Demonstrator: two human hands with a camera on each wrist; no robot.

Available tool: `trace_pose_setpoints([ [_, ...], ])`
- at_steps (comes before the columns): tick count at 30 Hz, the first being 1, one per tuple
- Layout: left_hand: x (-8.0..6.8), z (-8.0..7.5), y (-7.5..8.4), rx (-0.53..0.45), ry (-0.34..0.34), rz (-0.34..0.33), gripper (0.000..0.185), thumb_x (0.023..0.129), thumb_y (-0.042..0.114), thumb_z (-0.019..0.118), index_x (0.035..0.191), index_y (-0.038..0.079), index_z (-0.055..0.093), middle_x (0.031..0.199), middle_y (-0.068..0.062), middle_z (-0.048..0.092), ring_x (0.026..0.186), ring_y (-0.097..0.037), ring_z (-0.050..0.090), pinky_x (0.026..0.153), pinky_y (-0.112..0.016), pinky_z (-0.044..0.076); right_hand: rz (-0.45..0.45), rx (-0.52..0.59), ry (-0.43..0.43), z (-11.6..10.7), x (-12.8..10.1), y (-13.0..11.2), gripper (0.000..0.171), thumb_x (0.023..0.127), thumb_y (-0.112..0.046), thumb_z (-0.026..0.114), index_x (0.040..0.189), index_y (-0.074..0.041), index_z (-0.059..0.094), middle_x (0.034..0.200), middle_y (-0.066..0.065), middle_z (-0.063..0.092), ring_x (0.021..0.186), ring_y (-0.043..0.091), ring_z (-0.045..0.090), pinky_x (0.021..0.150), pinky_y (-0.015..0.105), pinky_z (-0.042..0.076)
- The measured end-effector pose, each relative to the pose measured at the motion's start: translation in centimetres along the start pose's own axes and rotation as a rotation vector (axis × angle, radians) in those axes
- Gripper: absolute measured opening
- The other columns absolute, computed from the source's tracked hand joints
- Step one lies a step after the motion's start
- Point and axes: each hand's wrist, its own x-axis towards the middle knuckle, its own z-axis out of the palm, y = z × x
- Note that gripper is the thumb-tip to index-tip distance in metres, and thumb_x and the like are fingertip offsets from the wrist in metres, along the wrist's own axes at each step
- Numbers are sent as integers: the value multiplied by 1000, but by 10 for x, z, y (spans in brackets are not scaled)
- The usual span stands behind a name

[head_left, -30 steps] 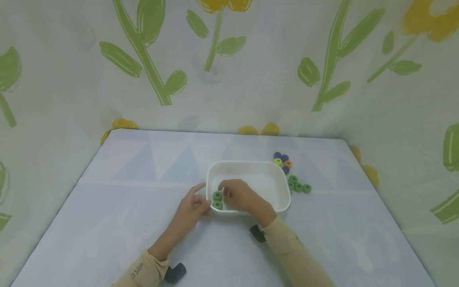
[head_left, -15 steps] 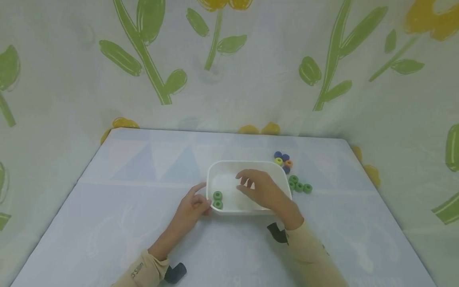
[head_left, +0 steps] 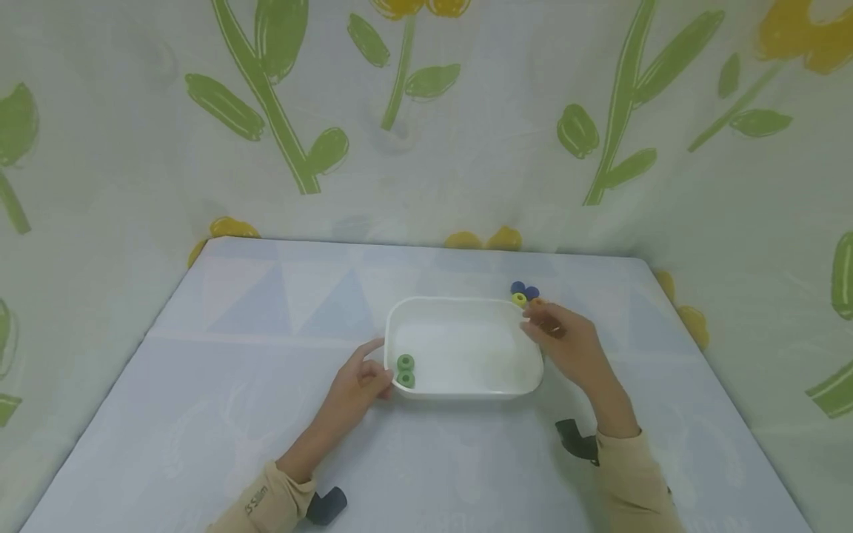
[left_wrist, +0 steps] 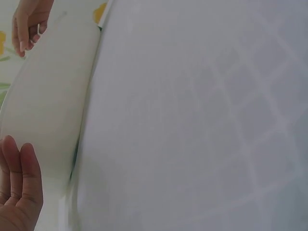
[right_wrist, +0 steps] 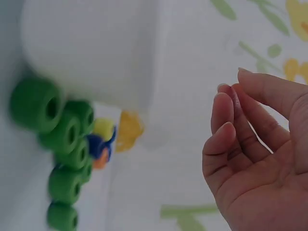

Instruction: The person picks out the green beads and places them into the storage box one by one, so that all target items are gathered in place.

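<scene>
A white rectangular tray (head_left: 460,348) stands mid-table with two green beads (head_left: 400,363) in its near left corner. At that corner my left hand (head_left: 358,385) touches the tray, thumb at the rim and index finger straight along the side. Three of its fingers (left_wrist: 32,180) show loosely extended beside the white wall in the left wrist view. My right hand (head_left: 573,344) hovers over the tray's far right corner, fingers loosely bent. Nothing shows between its fingers in the right wrist view. From above it hides a group of green beads (right_wrist: 62,185), which the right wrist view shows beside the tray.
Past the tray's far right corner lie blue beads (head_left: 517,286), a yellow bead (head_left: 515,301) and an orange bead (right_wrist: 100,160). Black curved pieces (head_left: 326,507) stick out at both sleeves. A flower-printed cloth (head_left: 466,148) hangs behind the table.
My right hand has left the two green beads in the tray and moved right across it to the far right corner, over the loose beads. The left hand stays put.
</scene>
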Motion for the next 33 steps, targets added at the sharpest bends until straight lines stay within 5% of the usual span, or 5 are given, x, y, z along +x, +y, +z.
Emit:
trace_pose_setpoints([
  [17, -1, 2, -1, 9, 13, 9, 60, 95, 9, 61, 151, 9, 39, 85, -9, 65, 79, -15, 66, 79, -26, 58, 288, -45, -5, -9, -20, 83, 35, 100, -32, 61, 122, -5, 66, 122, 20, 69, 114, 36, 63, 91, 47, 54],
  [22, -1, 2, -2, 8, 16, 10, 61, 94, 8, 61, 151, 9, 39, 85, -9, 66, 80, -16, 67, 79, -27, 58, 342, 11, -21, -10, -26, 93, 41, 99, -36, 61, 126, -4, 64, 127, 21, 66, 118, 35, 61, 90, 40, 55],
  [26, 0, 3, -2, 7, 17, 5, 60, 95, 8, 61, 151, 10, 40, 85, -9, 66, 80, -16, 67, 79, -27, 59, 374, 18, -17, -10, -31, 102, 41, 97, -35, 66, 126, -6, 65, 124, 19, 68, 109, 26, 63, 76, 24, 53],
  [33, -1, 4, -1, 7, 25, -5, 60, 94, 9, 61, 151, 11, 40, 85, -9, 66, 80, -16, 67, 79, -28, 59, 429, 17, 27, -10, -35, 105, 40, 93, -32, 70, 124, -6, 67, 118, 18, 69, 98, 15, 62, 69, 21, 52],
])
